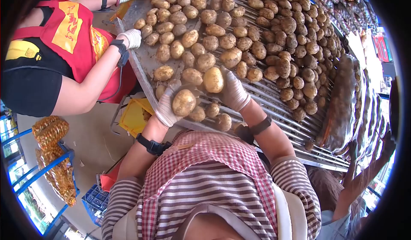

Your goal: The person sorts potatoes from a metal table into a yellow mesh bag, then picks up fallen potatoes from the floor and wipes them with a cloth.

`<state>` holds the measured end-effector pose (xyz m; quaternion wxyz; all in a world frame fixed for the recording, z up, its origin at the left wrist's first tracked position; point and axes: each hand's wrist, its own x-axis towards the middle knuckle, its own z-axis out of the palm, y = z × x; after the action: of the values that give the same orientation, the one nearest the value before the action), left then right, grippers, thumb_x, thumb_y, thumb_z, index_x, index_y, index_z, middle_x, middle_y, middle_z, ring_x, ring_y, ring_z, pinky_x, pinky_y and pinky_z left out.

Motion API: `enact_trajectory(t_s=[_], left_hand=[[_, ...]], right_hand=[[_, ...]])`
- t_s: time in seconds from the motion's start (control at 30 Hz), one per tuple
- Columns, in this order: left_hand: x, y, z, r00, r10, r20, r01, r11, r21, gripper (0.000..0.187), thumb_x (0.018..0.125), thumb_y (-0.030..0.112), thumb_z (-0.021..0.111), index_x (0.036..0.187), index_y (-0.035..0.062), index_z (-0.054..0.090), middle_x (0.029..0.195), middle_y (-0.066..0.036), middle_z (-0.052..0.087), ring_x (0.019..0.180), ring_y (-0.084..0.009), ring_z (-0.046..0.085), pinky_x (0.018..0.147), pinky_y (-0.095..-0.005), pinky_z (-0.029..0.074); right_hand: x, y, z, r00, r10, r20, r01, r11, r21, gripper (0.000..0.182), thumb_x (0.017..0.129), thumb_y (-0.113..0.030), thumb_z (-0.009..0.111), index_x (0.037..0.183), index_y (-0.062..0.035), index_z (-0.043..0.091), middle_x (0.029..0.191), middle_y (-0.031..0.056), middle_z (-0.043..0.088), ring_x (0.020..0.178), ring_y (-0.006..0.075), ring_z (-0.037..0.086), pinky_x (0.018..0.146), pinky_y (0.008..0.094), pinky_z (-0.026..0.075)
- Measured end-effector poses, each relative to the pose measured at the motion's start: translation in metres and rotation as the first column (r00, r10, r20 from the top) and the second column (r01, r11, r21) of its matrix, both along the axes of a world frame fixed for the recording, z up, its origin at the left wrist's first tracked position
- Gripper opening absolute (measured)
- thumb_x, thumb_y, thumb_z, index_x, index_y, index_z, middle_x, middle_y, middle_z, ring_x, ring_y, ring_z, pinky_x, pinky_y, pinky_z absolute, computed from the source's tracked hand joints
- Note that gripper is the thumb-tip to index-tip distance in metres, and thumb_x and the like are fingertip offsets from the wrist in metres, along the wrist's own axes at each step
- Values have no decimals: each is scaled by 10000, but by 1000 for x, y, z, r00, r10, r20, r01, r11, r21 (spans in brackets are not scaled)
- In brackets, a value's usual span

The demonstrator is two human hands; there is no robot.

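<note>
Both of my hands wear pale gloves and are over the near edge of a sorting table. My left hand [168,107] is closed on a large light-brown potato [184,103], its fingers partly hidden behind it. To the right, my right hand [235,92] grips a cleaner, yellowish potato [214,80] from its right side. Several earthy potatoes [205,62] lie just beyond both hands, and a few smaller ones [223,122] rest below them, close to my apron.
Potatoes [295,47] lie heaped on metal bars [274,98] to the right. At left, a co-worker in a red apron [81,38] rests a gloved hand [132,38] at the table's metal edge [136,68]. Below are a yellow crate [133,119] and filled net bags [53,154].
</note>
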<state>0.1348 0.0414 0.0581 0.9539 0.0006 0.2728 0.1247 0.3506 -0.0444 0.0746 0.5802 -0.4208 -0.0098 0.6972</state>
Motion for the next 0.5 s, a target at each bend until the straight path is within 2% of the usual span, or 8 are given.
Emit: enact_trajectory(t_s=[0.07,0.1,0.17,0.2,0.3,0.37,0.43,0.5], left_hand=[[7,-1,13,990,-106,88,103,994,35,566,958,424,680,1337,24,554,1228,-150,650,1086,-278,683,913,-430,618],[10,-3,21,983,-146,109,136,986,99,601,965,449,665,1366,21,532,1245,-150,642,1088,-269,684,908,-399,618],[17,-10,24,970,-202,135,180,971,160,636,972,473,650,1395,19,510,1261,-150,635,1090,-260,684,902,-368,619],[19,-16,20,967,-250,46,230,936,267,624,979,501,624,1379,37,509,1191,-147,664,1000,-275,710,835,-392,636],[21,-27,26,970,-235,-66,244,921,302,636,982,552,596,1365,53,500,1105,-161,692,859,-300,741,706,-425,662],[0,-22,11,949,-296,110,274,945,179,676,971,576,597,1375,45,489,1113,-210,681,810,-318,746,629,-428,667],[-6,-25,12,983,-171,60,160,975,155,724,964,603,585,1400,37,467,1161,-274,650,789,-348,747,592,-436,669],[-16,-18,-1,988,-80,131,69,994,85,760,966,640,546,1429,45,445,1218,-304,619,813,-366,747,614,-463,674]], right_hand=[[-8,-2,-9,996,-36,81,34,999,29,476,1052,-492,473,1283,-92,586,1293,99,626,1140,202,642,999,401,529],[-3,-7,-13,987,126,95,-131,990,49,385,1075,-393,488,1260,-79,614,1278,93,631,1176,214,615,1032,382,495],[-16,-15,-37,753,62,655,-251,947,199,348,1075,-305,521,1276,-36,615,1261,112,639,1195,220,598,1042,357,474],[-24,-21,-38,646,-15,763,-332,895,298,337,1071,-249,537,1302,-15,608,1249,120,640,1213,223,579,1043,355,462],[-23,-29,0,748,38,662,-260,935,239,271,1022,-191,601,1251,-56,660,1221,132,660,1174,267,612,1001,396,490],[22,-29,-15,-108,-218,970,-318,932,174,305,900,-111,697,1204,-105,681,1205,152,669,1107,323,633,965,439,509],[66,-40,-20,-403,-78,912,-51,997,63,404,784,-99,758,1178,-148,684,1199,151,669,1061,373,620,931,466,516],[91,-42,-34,-396,59,916,36,998,-49,463,746,-133,792,1193,-182,680,1198,112,666,1099,370,598,946,474,502]])
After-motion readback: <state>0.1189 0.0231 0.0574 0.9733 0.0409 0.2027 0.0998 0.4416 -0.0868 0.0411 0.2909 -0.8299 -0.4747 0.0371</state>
